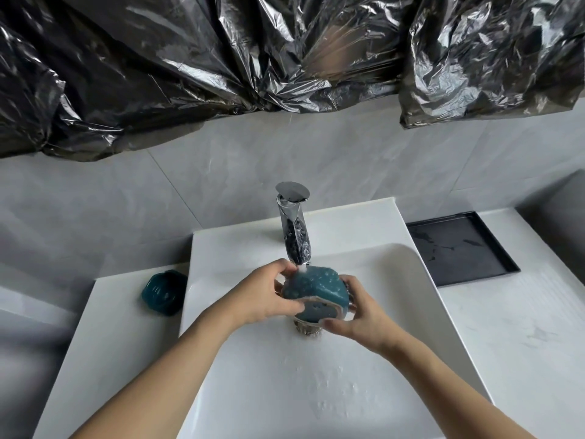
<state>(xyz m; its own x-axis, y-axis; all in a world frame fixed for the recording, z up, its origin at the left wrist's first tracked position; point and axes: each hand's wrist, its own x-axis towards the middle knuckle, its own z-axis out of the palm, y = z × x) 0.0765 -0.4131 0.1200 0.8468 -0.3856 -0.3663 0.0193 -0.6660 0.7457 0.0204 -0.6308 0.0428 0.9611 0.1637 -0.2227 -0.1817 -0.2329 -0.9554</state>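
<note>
A teal soap-dish part [313, 288] with a pale rim is held under the chrome faucet [294, 226], and water runs onto its top. My left hand [266, 296] grips its left side, thumb on the near edge. My right hand [357, 312] holds its right side, thumb along the lower rim. Both hands hover over the white sink basin [285, 375], above the metal drain, which is mostly hidden.
A second teal dish piece [163, 293] lies on the white counter left of the basin. A black tray [459, 248] sits on the counter at the right. Crumpled black plastic [221, 58] covers the wall above the grey tiles.
</note>
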